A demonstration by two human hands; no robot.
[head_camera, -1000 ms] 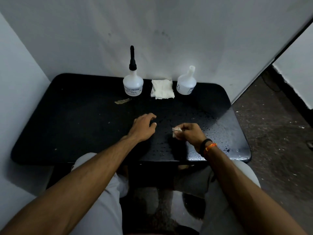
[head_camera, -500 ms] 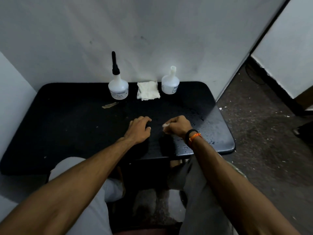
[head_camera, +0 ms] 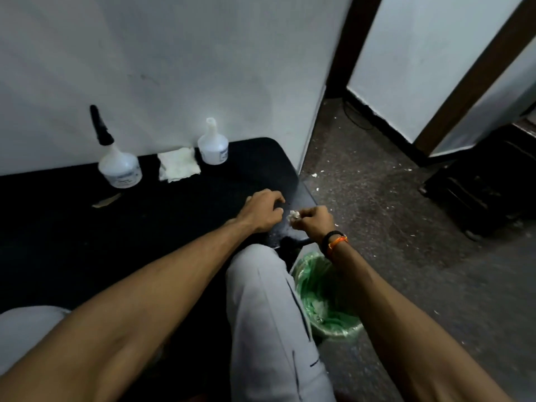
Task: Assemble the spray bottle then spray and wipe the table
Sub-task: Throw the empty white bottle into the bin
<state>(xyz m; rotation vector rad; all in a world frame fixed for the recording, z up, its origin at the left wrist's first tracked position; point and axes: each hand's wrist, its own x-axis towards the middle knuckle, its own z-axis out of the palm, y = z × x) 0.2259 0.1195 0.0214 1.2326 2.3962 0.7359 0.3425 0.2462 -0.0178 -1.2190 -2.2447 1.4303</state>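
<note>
A white spray bottle (head_camera: 119, 166) with a black nozzle stands at the back of the black table (head_camera: 72, 227), against the wall. A second white bottle (head_camera: 213, 147) without a nozzle stands to its right, and a folded white cloth (head_camera: 178, 163) lies between them. My right hand (head_camera: 314, 220) is closed on a crumpled white tissue wad (head_camera: 293, 216) at the table's right front corner. My left hand (head_camera: 262, 210) rests beside it on the table with curled fingers, holding nothing.
A bin lined with a green bag (head_camera: 324, 297) stands on the floor under the table's right corner, below my right forearm. A small tan scrap (head_camera: 106, 200) lies on the table in front of the spray bottle. A dark crate (head_camera: 481, 184) sits on the floor at right.
My view has swung to the right, bringing the green bin and floor into sight. Both hands have shifted toward the table's right front corner, the tissue wad still in my right hand.
</note>
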